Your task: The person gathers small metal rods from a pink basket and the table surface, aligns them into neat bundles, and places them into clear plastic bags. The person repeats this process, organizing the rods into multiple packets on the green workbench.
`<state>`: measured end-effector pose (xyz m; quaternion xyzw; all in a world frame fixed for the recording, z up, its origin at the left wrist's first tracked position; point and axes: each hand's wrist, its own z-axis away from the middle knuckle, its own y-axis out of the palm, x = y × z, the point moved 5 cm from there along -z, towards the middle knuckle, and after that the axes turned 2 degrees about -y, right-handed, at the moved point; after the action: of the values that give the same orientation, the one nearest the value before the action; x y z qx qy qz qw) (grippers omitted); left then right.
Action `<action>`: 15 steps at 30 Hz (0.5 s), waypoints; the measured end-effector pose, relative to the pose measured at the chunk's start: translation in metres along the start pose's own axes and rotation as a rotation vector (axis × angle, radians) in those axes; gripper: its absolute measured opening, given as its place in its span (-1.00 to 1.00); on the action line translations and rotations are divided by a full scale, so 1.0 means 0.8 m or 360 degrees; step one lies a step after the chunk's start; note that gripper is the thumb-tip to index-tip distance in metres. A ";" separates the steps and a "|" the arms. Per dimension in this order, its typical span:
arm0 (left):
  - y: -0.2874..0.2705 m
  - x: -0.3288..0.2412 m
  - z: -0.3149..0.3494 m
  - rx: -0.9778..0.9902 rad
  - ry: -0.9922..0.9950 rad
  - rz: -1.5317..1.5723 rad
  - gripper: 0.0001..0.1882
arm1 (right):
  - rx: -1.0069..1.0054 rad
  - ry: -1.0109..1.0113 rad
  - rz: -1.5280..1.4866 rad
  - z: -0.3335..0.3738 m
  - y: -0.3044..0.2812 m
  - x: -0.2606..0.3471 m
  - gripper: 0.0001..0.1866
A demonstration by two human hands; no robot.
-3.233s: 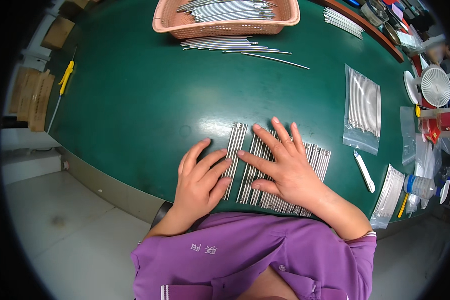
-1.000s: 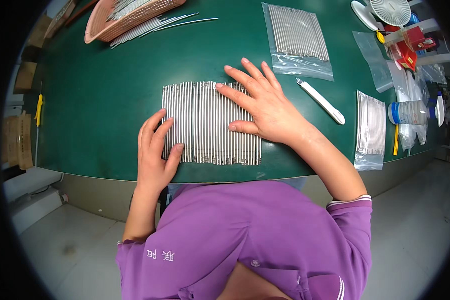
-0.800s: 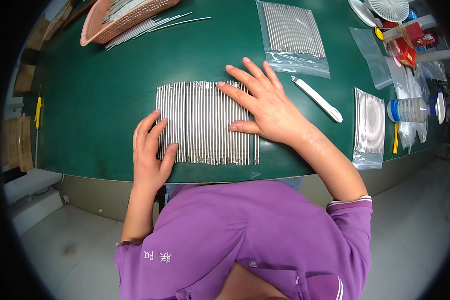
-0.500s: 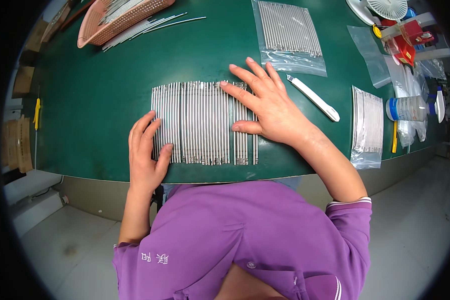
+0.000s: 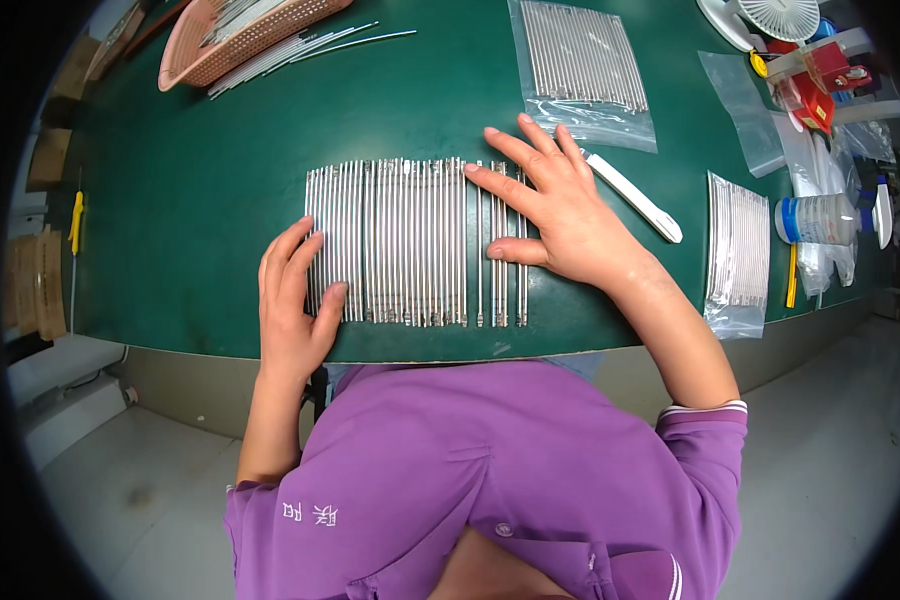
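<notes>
A row of thin silvery metal rods (image 5: pixel 410 245) lies side by side on the green table, their ends toward me and away from me. At the row's left edge rests my left hand (image 5: pixel 295 295), open, fingertips and thumb touching the outer rods. Over the right end is my right hand (image 5: pixel 560 205), open with its fingers spread. Its index fingertip meets the right side of the main row, and its thumb lies by a few rods (image 5: pixel 500 290) that stand apart with gaps between them. The right fingers hide parts of these loose rods.
Beyond my right hand lie a white utility knife (image 5: pixel 635 200) and a clear bag of rods (image 5: pixel 585 60). Another bagged bundle (image 5: pixel 738 245) is at right, beside a spray bottle (image 5: pixel 820 218). A pink basket (image 5: pixel 185 60) stands far left; a yellow-handled tool (image 5: pixel 76 222) lies at the left edge.
My right hand has shifted a little to the right. The loose rods under it have spread further right, and one now stands alone beside the main row. My left hand has hardly moved.
</notes>
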<state>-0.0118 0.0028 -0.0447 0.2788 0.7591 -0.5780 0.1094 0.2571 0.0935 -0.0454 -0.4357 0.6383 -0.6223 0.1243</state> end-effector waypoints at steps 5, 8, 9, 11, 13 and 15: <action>0.000 0.000 0.001 -0.0002 0.0002 0.0002 -0.49 | -0.0024 -0.0002 0.0006 0.003 -0.003 -0.002 -0.22; 0.000 0.001 0.000 -0.0003 0.0007 0.0008 -0.49 | -0.0018 0.0009 0.0014 0.006 -0.005 -0.003 -0.22; 0.000 0.000 0.000 -0.0005 0.0012 0.0005 -0.49 | -0.0015 0.0017 0.0013 0.007 -0.006 -0.004 -0.22; 0.000 0.000 0.000 -0.0008 0.0017 0.0006 -0.49 | -0.0008 0.0035 0.0012 0.008 -0.008 -0.004 -0.23; 0.000 0.001 0.000 -0.0011 0.0017 0.0014 -0.49 | -0.0012 0.0039 0.0017 0.009 -0.009 -0.005 -0.23; 0.000 0.001 0.000 -0.0008 0.0012 0.0032 -0.49 | -0.0012 0.0049 0.0026 0.011 -0.009 -0.006 -0.23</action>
<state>-0.0122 0.0032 -0.0451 0.2884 0.7580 -0.5740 0.1132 0.2686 0.0918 -0.0426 -0.4212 0.6460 -0.6256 0.1180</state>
